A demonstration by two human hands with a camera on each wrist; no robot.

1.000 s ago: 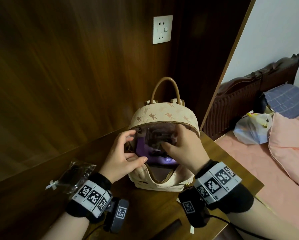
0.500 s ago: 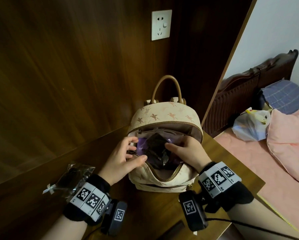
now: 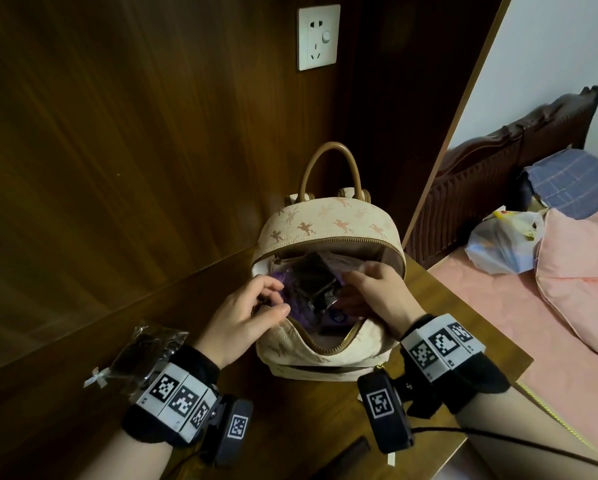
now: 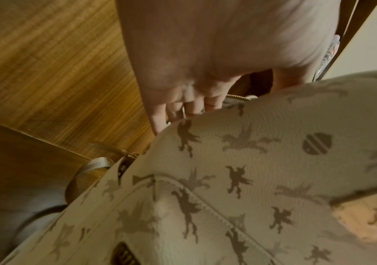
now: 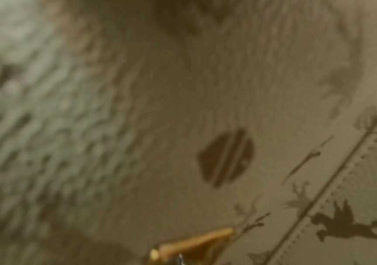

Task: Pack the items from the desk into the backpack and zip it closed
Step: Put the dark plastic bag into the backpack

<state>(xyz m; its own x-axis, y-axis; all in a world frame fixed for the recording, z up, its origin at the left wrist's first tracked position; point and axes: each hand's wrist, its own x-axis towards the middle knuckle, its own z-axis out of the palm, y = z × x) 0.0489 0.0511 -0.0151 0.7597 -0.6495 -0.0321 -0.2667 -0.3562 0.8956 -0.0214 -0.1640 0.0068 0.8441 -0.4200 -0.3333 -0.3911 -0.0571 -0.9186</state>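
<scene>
Whereas half a second ago the right hand (image 3: 377,296) was pressing the dark plastic packet (image 3: 316,280) down from above, its fingers now curl round the packet's right edge, lower in the mouth of the backpack (image 3: 328,351). The packet sits half inside, on top of something purple. The left hand (image 3: 245,315) grips the opening's left rim as before, fingers curled over the zipper edge. So this item looks nearly packed, but a second clear-wrapped packet (image 3: 145,355) lies on the surface just left of the left wrist, and the zip stands wide open. No brand or writing is legible; the bag shows only a winged-horse print.
</scene>
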